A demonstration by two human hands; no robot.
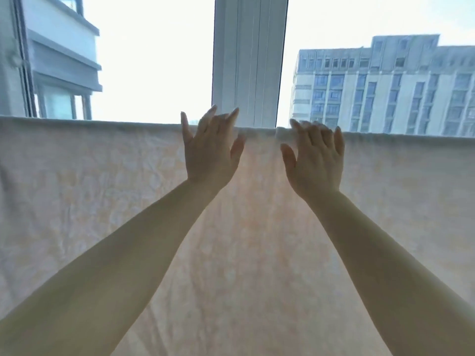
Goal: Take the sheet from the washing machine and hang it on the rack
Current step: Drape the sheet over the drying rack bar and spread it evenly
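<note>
We hold both grips, left hand (209, 152) and right hand (317, 156), spread and side by side at the sheet (102, 188), whose draped top fold runs left-right.

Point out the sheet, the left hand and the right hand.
sheet (102, 191): head view, on the hanging cloth left of the arms.
left hand (209, 152): head view, back of the hand.
right hand (317, 160): head view, back of the hand.

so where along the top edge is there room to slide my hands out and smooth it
The sheet has free top edge left of the left hand and right of the right hand. The bunched gap between them, below the window post, is crowded.
</note>
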